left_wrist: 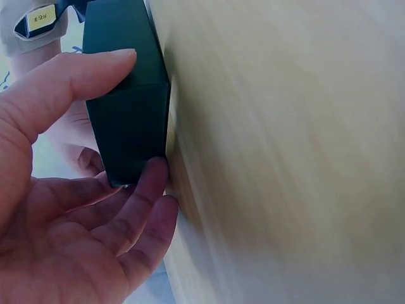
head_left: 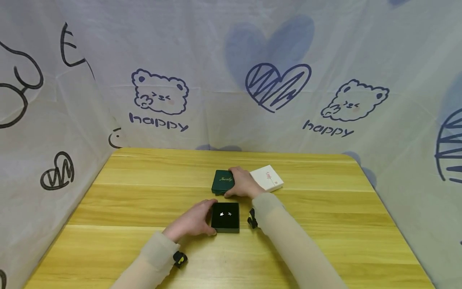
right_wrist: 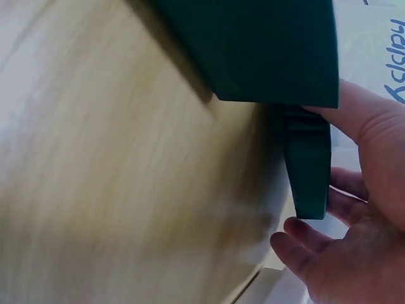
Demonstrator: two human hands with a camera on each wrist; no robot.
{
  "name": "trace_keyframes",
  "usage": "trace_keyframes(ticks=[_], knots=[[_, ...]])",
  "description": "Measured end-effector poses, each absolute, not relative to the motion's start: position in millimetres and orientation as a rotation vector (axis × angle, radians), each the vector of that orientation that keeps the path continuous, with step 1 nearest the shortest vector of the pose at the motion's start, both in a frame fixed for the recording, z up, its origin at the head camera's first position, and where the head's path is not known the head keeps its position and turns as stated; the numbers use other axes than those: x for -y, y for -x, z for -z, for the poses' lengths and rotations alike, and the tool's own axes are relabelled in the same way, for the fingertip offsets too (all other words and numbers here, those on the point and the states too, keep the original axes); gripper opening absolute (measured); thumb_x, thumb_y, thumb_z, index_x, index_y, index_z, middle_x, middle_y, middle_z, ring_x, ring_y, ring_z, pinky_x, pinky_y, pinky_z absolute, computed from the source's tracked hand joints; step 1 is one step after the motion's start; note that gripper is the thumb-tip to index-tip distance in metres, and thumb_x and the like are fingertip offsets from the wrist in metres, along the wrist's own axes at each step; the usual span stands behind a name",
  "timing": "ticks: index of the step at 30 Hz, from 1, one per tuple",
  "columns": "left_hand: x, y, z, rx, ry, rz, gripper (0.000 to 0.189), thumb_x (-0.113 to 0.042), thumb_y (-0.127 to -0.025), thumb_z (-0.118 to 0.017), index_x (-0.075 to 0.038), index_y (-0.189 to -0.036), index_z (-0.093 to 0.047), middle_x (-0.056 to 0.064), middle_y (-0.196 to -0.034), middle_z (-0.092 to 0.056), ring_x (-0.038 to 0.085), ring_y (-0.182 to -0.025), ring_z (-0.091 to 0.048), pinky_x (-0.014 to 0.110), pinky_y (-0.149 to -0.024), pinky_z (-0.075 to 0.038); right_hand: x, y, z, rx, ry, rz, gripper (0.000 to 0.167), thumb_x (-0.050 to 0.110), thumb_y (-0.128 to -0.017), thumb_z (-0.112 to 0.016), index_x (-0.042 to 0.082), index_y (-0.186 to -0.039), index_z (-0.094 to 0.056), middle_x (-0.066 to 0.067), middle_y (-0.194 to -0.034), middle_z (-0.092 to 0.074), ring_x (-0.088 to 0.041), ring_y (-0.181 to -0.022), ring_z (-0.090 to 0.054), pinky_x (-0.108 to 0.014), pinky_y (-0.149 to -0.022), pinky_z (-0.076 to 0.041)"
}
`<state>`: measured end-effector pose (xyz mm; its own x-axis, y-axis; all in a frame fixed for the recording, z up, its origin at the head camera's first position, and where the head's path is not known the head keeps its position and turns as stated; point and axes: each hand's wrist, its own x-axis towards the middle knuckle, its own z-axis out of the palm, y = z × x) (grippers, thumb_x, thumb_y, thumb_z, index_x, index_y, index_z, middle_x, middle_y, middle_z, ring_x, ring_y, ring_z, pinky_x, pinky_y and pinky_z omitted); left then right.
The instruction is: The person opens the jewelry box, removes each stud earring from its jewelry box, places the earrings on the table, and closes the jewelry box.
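A small dark green jewelry box (head_left: 234, 230) stands uncovered on the table, with two star-shaped earrings (head_left: 225, 214) on its black padded insert. My left hand (head_left: 195, 220) holds this box from the left, thumb at the near side and fingers at the far side. In the left wrist view the thumb (left_wrist: 104, 76) lies against the green wall. Just beyond the box, my right hand (head_left: 245, 184) grips the right side of a green lid (head_left: 220, 184) with gold lettering. From the right wrist, the lid's edge (right_wrist: 311, 183) shows between thumb and fingers.
A white flat box (head_left: 270, 179) with pink print lies right behind the right hand. The wooden table (head_left: 144, 184) ends at a printed white cloth (head_left: 216, 80) at the back, and cloth also hangs along both sides.
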<state>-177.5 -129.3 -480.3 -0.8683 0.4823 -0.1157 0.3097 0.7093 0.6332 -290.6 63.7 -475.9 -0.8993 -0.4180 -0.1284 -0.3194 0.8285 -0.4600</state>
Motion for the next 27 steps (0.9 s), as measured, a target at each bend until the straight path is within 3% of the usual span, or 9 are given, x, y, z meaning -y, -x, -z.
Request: trace_keyframes(ticks=[11,18,27], knots=[[128.3,177.0,480.2,-2.649,-0.618,-0.911,0.090,-0.012,-0.066,-0.088,0.008,-0.141,-0.041,0.018,-0.124,-0.056,0.029,-0.107,-0.055,0.047,-0.096,-0.045,-63.5,292.4,482.0,-2.844,0.575,0.665,0.091,0.026,-0.074,-0.088,0.005,-0.148,-0.039,-0.013,-0.147,-0.042,-0.034,-0.126,-0.047,-0.044,-0.105,-0.038],[128.0,176.5,480.0,-2.646,-0.622,-0.917,0.090,-0.012,-0.067,-0.088,0.008,-0.141,-0.041,0.017,-0.123,-0.056,0.028,-0.105,-0.055,0.046,-0.095,-0.045,-63.7,293.2,483.0,-2.847,0.598,0.577,0.090,0.026,-0.080,-0.083,0.005,-0.152,-0.033,-0.014,-0.155,-0.033,-0.035,-0.136,-0.038,-0.045,-0.110,-0.031],[126.9,174.9,476.8,-2.645,-0.586,-0.918,0.090,-0.012,-0.066,-0.089,0.006,-0.141,-0.042,0.019,-0.127,-0.055,0.030,-0.108,-0.055,0.047,-0.097,-0.044,-67.2,292.6,487.7,-2.850,0.586,0.613,0.088,0.027,-0.082,-0.081,0.008,-0.153,-0.032,-0.014,-0.156,-0.030,-0.036,-0.137,-0.036,-0.046,-0.110,-0.032]])
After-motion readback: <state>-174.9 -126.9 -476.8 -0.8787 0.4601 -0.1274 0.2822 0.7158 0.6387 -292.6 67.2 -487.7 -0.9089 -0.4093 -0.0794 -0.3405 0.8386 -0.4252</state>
